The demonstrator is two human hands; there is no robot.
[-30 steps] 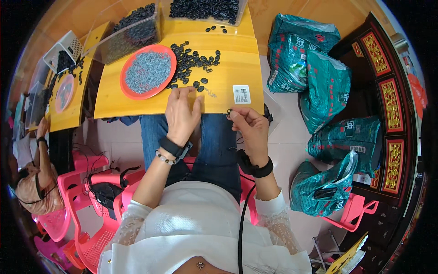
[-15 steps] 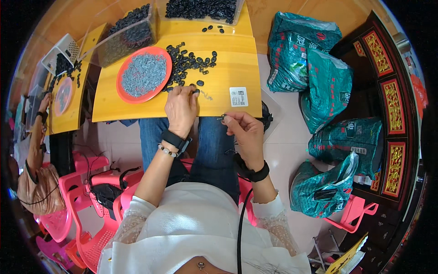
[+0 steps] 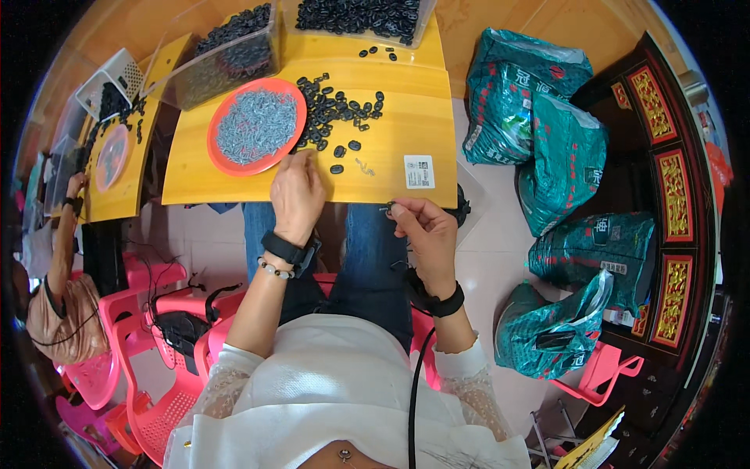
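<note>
My right hand [image 3: 426, 230], just off the table's front edge, pinches a small black oval plastic piece [image 3: 390, 209] between thumb and index finger. My left hand [image 3: 298, 199] is at the near rim of a red plate [image 3: 216, 159] heaped with small silvery screws [image 3: 254, 129]. Its fingers are curled and close together, and anything in them is hidden. Many similar black pieces [image 3: 328, 112] lie in a loose pile right of the plate. Several sit nearer, including one black oval [image 3: 337, 169]. Beside these are a few loose screws [image 3: 364, 166].
Clear plastic bins of black pieces [image 3: 234, 62] stand at the back of the yellow table [image 3: 414, 102]. A white label [image 3: 419, 171] lies near its right corner. Green sacks [image 3: 562, 172] stand on the right. Another person's hand [image 3: 76, 186] is at a neighbouring table on the left.
My left hand has drawn back and left from the black pieces to the plate's rim, leaving several ovals in the open. My right hand still pinches its piece. The view has shifted slightly.
</note>
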